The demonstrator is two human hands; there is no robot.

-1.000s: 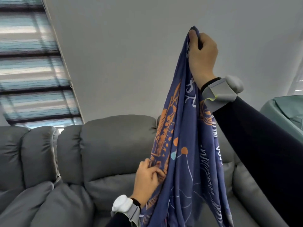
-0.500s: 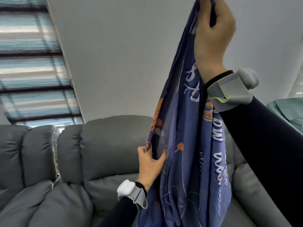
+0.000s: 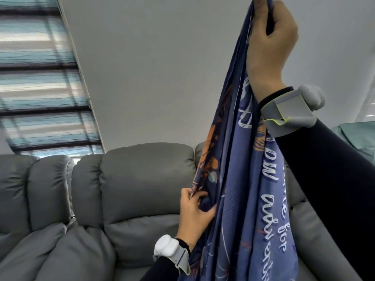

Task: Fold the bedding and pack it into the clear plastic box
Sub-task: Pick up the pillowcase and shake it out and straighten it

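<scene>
Head view: right hand (image 3: 269, 43) grips the bedding (image 3: 249, 189) at upper right; the cloth hangs below, its edge pinched by the left hand (image 3: 195, 213) at lower centre.

The bedding (image 3: 243, 199) runs off the top and bottom edges, lettering half lost in folds. The right hand (image 3: 269, 47) has its fingertips cropped up top too.

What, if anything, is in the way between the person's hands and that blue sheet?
Nothing visible. The right hand grips the blue sheet at its top, held high, and the left hand pinches its edge lower down. The box is not in view, so that path cannot be judged.
</scene>
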